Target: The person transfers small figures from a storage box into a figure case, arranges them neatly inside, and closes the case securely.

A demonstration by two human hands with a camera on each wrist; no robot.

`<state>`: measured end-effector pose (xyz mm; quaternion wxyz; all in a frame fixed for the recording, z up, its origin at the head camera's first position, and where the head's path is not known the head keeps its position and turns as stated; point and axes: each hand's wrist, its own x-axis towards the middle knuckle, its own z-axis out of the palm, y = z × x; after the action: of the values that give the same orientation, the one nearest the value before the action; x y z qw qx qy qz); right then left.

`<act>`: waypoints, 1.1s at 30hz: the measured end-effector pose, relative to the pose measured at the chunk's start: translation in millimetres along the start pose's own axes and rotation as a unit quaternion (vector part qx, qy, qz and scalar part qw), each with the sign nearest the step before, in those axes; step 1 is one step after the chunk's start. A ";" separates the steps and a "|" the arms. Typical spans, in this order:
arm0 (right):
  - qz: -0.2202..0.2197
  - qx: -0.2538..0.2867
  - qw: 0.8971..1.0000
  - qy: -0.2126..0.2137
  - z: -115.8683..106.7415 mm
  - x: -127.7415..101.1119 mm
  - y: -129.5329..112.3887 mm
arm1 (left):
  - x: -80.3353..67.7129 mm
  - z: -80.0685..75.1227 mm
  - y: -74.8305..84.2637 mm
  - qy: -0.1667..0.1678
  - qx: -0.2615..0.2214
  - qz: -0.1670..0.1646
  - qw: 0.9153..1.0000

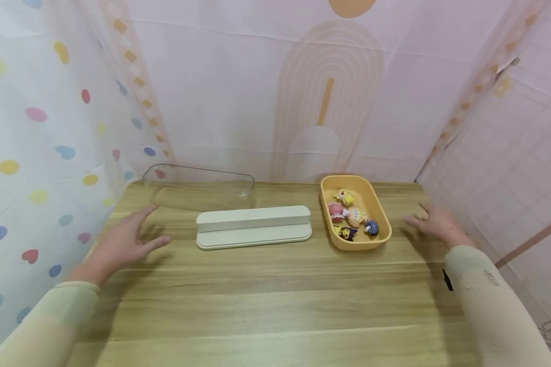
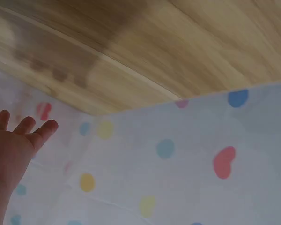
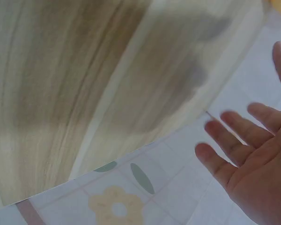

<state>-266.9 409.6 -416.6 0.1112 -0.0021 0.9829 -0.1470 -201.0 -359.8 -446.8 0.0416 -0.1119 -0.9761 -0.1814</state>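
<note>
My left hand (image 1: 119, 242) hovers over the left side of the wooden table, thumb and fingers spread, holding nothing. Nearest to it is a clear plastic box (image 1: 197, 201) at the back left. In front of that box lies a cream-white lid (image 1: 254, 235) with a raised bar along its length. My right hand (image 1: 438, 224) is held over the right side of the table, fingers apart and nothing in them. To its left stands a yellow tray (image 1: 382, 216) with several small figurines inside, among them a pink one (image 1: 337, 211) and a dark blue one (image 1: 371, 228).
The wooden table (image 1: 266, 306) ends against a pale curtain (image 1: 220, 86) at the back. A curtain with coloured dots (image 1: 36, 168) hangs along the left edge, and a checked one (image 1: 509, 153) along the right.
</note>
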 end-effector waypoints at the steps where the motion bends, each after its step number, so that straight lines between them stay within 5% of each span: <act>1: 0.003 0.010 1.000 -0.003 -0.9 -0.2 0.4 | 0.1 1.7 5.1 0.003 -0.007 0.004 1.000; 7: 0.005 0.049 0.999 -0.009 -3.9 -0.1 -3.9 | 4.8 18.7 30.8 0.033 -0.011 0.040 0.999; 14: -0.022 0.064 0.998 0.017 -4.7 8.5 -27.9 | 12.8 33.5 49.0 0.005 -0.026 0.059 0.998; 27: -0.074 0.065 0.993 0.059 -11.7 31.0 -92.1 | 9.6 50.7 54.2 -0.023 -0.016 0.069 0.997; 33: -0.098 0.069 0.992 0.029 -10.9 53.9 -133.2 | 10.0 57.6 54.3 -0.019 -0.016 0.073 0.997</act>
<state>-325.7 283.3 -379.6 0.0673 -0.0862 0.9682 -0.2251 -200.4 -287.4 -480.5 0.0344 -0.1870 -0.9629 -0.1917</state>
